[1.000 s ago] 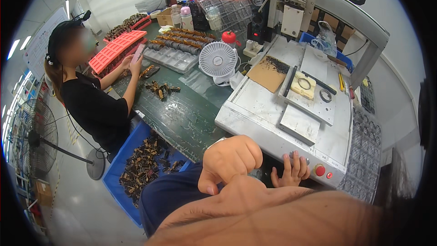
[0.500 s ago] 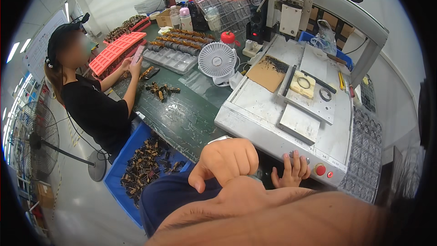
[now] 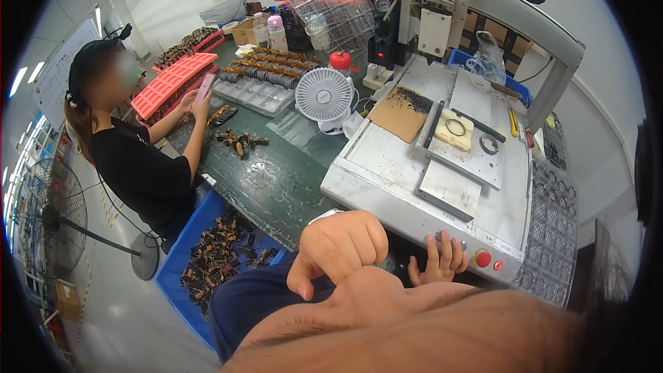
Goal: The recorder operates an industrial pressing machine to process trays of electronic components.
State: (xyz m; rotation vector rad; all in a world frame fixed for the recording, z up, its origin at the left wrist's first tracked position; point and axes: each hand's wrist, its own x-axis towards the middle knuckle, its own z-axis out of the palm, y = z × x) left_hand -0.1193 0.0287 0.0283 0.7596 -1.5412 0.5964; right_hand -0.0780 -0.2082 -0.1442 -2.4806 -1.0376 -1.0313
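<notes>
My left hand (image 3: 342,249) is closed in a fist near the bottom middle, bent back toward me, its thumb at the lower left. Nothing sticks out of it. A white band (image 3: 326,215) shows just beyond it. To the right, my right hand (image 3: 440,259) lies with fingers apart against the front edge of a white bench machine (image 3: 394,204), fingertips at a round metal button. It holds nothing that I can see. A red button (image 3: 483,260) sits just right of those fingers. On the machine bed, a cream block (image 3: 452,139) carries a dark ring, and another ring (image 3: 489,144) lies beside it.
A co-worker (image 3: 135,145) at the left holds a phone (image 3: 204,87). A blue bin (image 3: 169,283) of small dark parts stands below the green table (image 3: 276,197). A white fan (image 3: 324,95), clear trays (image 3: 255,97) and red trays (image 3: 173,86) are farther back. Cardboard (image 3: 399,119) lies on the machine.
The whole view has shifted slightly. Both hands keep the same pose, and nothing has been picked up or put down.
</notes>
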